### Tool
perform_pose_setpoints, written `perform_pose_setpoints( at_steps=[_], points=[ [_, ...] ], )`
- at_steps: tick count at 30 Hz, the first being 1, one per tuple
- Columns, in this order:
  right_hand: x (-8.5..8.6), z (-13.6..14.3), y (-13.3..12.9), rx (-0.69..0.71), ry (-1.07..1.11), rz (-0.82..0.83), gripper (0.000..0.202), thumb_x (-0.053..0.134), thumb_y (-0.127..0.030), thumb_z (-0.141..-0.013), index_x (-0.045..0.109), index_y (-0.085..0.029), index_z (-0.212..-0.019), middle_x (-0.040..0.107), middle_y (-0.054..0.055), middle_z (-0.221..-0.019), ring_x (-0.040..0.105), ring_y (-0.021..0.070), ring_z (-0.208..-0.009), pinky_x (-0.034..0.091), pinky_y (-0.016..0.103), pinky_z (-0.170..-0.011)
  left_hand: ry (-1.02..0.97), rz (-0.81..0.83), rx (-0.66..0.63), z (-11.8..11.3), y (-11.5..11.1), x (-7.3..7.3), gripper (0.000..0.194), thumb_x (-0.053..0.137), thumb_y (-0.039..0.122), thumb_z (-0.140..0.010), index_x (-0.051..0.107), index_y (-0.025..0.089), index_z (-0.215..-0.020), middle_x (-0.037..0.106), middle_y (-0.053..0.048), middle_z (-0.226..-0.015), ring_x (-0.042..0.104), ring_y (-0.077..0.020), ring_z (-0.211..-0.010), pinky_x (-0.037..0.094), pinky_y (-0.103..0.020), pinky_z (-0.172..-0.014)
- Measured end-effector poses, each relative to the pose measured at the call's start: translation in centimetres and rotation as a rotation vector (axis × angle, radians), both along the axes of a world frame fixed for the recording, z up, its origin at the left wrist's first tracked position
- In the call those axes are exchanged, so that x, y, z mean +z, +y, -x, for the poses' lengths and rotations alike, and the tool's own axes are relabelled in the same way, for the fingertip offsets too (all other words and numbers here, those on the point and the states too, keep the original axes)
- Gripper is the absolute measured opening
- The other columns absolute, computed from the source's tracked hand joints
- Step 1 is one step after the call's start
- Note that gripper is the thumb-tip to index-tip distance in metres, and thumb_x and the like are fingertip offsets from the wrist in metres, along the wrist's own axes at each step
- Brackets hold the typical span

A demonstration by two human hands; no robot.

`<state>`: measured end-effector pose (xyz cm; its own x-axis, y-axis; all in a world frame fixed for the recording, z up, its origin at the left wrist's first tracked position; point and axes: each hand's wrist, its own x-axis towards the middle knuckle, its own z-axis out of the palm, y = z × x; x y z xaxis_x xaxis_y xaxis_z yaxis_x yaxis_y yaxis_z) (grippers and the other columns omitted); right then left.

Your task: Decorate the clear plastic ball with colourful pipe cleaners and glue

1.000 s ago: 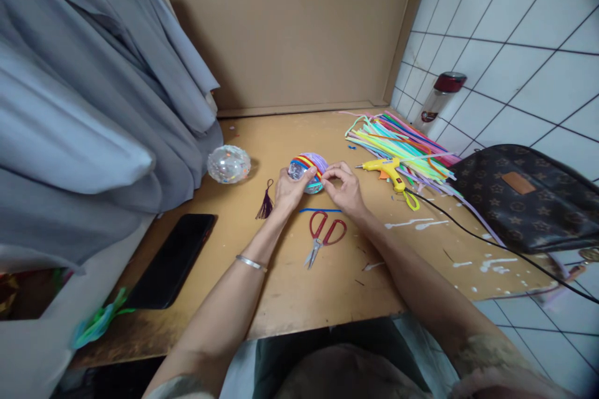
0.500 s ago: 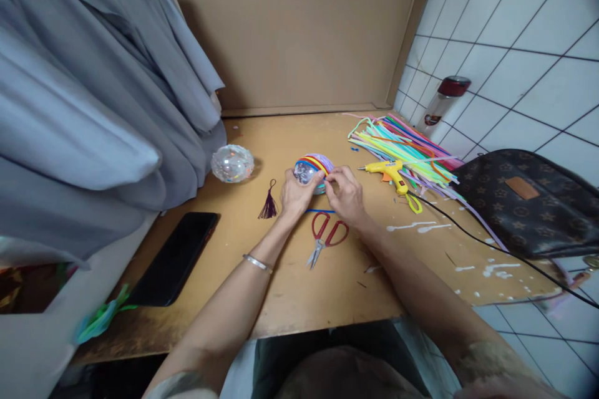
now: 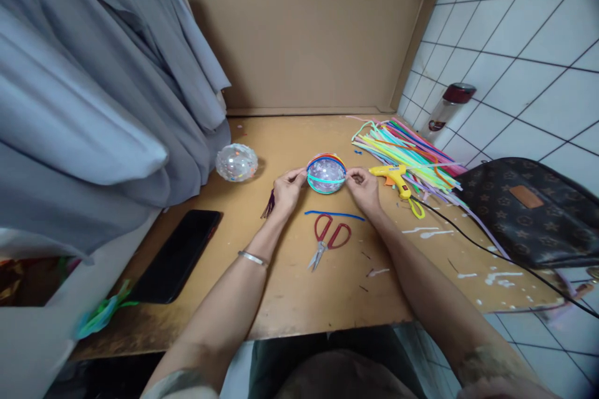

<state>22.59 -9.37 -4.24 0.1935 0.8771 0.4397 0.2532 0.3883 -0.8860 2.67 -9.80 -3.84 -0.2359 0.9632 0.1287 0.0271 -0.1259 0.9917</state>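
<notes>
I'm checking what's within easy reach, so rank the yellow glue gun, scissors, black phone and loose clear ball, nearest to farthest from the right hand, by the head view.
From the right hand:
1. Yellow glue gun: just to its right.
2. Scissors: nearer the person, slightly left.
3. Loose clear ball: beyond the left hand.
4. Black phone: far left.

- Clear round ball with coloured bands [image 3: 326, 169]: shiny, plastic-looking.
- Red-handled scissors [image 3: 321, 245]: smooth handles, bare metal blades.
- Yellow pistol-shaped glue gun [image 3: 391, 173]: smooth plastic.
- Flat black rectangular phone [image 3: 175, 259]: smooth, dark face.
- Brown patterned bag [image 3: 531, 224]: leather-like, softly shiny.
- Grey draped curtain [image 3: 116, 93]: matt, folded cloth.
- Tan tabletop [image 3: 281, 299]: wood-like, worn rough along its front edge.
</notes>
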Motion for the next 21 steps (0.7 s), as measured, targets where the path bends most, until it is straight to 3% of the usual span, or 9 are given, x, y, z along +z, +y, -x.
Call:
perform_pose_setpoints(
  at_steps=[3,10,21],
  points=[
    [0.0,-0.1,0.0,0.014,0.021,-0.005,0.011,0.059,-0.031,-0.067,0.062,-0.02,-0.069,0.067,0.003,-0.077,0.063,0.0167,-0.072,0.052,0.031,-0.071,-0.135,-0.074,-0.059,0.3,0.3,-0.1,0.034,0.076,0.043,-0.063,0.076,0.016,-0.084,0.076,-0.009,-0.093,0.07,-0.0219,-0.091,0.054,-0.037,-0.088],
    [0.0,-0.1,-0.1,0.021,0.058,0.01,0.011,0.063,-0.032,-0.068,0.062,-0.02,-0.069,0.069,0.003,-0.077,0.064,0.017,-0.073,0.054,0.032,-0.074,-0.39,0.066,-0.166,0.8,0.4,0.4,0.047,0.091,0.043,-0.039,0.067,0.015,-0.068,0.069,-0.003,-0.069,0.067,-0.0166,-0.071,0.056,-0.039,-0.087],
    [0.0,0.0,-0.1,0.006,0.055,-0.005,0.016,0.061,-0.037,-0.067,0.062,-0.021,-0.069,0.069,0.003,-0.074,0.064,0.0171,-0.07,0.053,0.032,-0.071,-0.258,0.069,-0.185,1.2,0.2,0.7,0.05,0.085,0.057,-0.048,0.068,0.016,-0.071,0.07,-0.005,-0.076,0.067,-0.0175,-0.077,0.054,-0.033,-0.079]
  ],
)
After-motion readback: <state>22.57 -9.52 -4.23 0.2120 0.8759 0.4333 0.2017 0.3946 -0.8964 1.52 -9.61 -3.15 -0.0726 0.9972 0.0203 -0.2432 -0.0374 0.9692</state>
